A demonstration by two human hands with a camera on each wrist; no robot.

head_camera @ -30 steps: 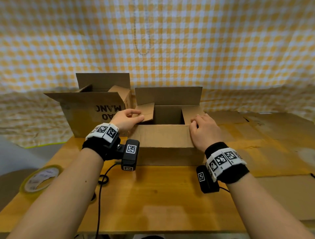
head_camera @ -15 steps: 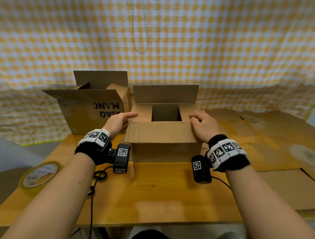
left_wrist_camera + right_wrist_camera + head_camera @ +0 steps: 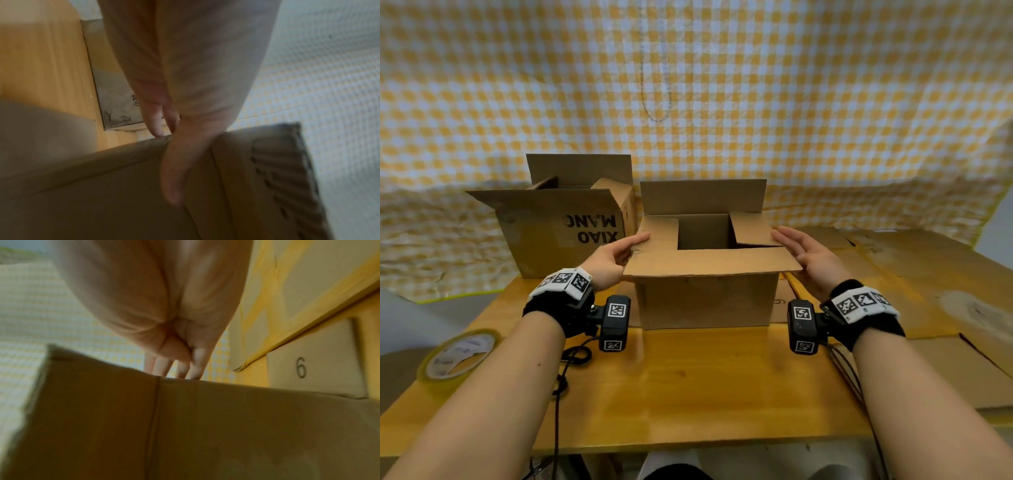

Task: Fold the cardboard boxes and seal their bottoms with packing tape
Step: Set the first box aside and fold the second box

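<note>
A plain cardboard box (image 3: 705, 298) stands mid-table on the wooden table (image 3: 688, 383). Its two side flaps lie folded in, the near flap (image 3: 709, 262) lies roughly level over them, and the far flap stands upright. My left hand (image 3: 633, 245) touches the box's left top edge with straight fingers, the thumb lying along the cardboard (image 3: 102, 186) in the left wrist view. My right hand (image 3: 787, 243) is held flat beside the right flap, its straight fingertips (image 3: 176, 368) at the box's edge (image 3: 205, 426). A roll of packing tape (image 3: 458, 353) lies at the table's left front.
A second, printed box (image 3: 571, 222) with raised flaps stands behind and to the left, close to the first. Flattened cardboard sheets (image 3: 928, 274) cover the table's right side; one under the box bears a "6" (image 3: 314, 361). A checked cloth hangs behind.
My hands left the side flaps, which now lie folded in, and moved out to the box's sides with fingers straightened. The near flap has come up to about level.
</note>
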